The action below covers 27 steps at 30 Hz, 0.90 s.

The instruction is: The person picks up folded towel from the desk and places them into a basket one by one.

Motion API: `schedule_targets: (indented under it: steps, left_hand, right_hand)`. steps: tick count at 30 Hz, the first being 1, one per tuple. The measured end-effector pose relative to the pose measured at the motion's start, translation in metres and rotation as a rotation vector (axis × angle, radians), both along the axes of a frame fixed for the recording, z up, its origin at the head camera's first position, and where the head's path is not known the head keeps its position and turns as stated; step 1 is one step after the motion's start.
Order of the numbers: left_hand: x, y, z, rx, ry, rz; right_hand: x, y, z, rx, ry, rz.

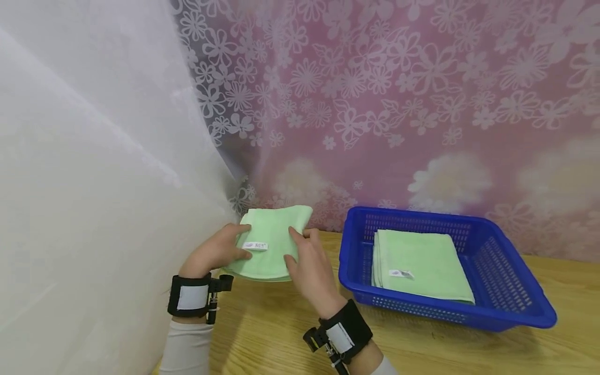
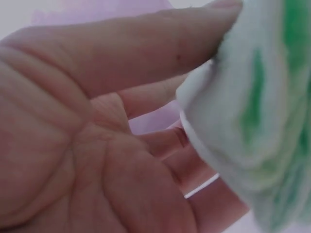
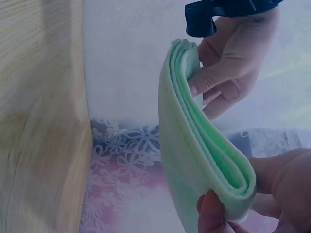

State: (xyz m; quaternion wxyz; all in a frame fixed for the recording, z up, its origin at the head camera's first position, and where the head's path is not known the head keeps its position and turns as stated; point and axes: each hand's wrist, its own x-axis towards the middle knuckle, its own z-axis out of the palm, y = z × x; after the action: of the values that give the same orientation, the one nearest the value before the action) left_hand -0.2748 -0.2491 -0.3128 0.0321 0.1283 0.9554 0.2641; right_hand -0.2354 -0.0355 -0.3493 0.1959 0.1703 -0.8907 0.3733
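Observation:
A light green folded towel [image 1: 272,229] with a small white label is held up above the wooden table, left of the basket. My left hand [image 1: 219,249] pinches its left edge, thumb on one face and fingers behind. On the opposite edge, my right hand [image 1: 313,263] grips it the same way. The right wrist view shows the towel [image 3: 184,141] edge-on, its several layers bent in a curve between both hands. Close up in the left wrist view, the towel's layers [image 2: 252,121] lie against the thumb and fingers.
To the right, a blue plastic basket [image 1: 497,317] stands on the wooden table [image 1: 262,333]. Inside it lies another folded green towel [image 1: 422,260] with a white label. A pink flowered curtain [image 1: 375,104] hangs behind, and whitish sheeting [image 1: 94,182] hangs close on the left.

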Motion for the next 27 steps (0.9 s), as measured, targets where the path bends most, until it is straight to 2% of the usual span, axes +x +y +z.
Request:
schedule_targets:
  steps: [6,12,18,23,27]
  left_hand:
    - [0.001,0.012,0.003,0.041,0.04,-0.063]
    - [0.003,0.043,0.006,0.066,0.08,-0.105]
    - [0.002,0.101,0.011,0.154,0.084,-0.161]
    - [0.001,0.161,0.012,0.251,0.075,-0.227]
    - [0.006,0.207,0.014,0.295,0.07,-0.272]
  right_hand:
    - [0.003,0.025,0.011,0.008,-0.033,-0.003]
    - [0.004,0.07,0.022,0.008,-0.068,-0.019]
    - [0.013,0.133,0.036,0.023,-0.108,-0.049]
    - [0.027,0.19,0.048,0.058,-0.088,-0.081]
    - [0.038,0.236,0.054,0.096,-0.088,-0.121]
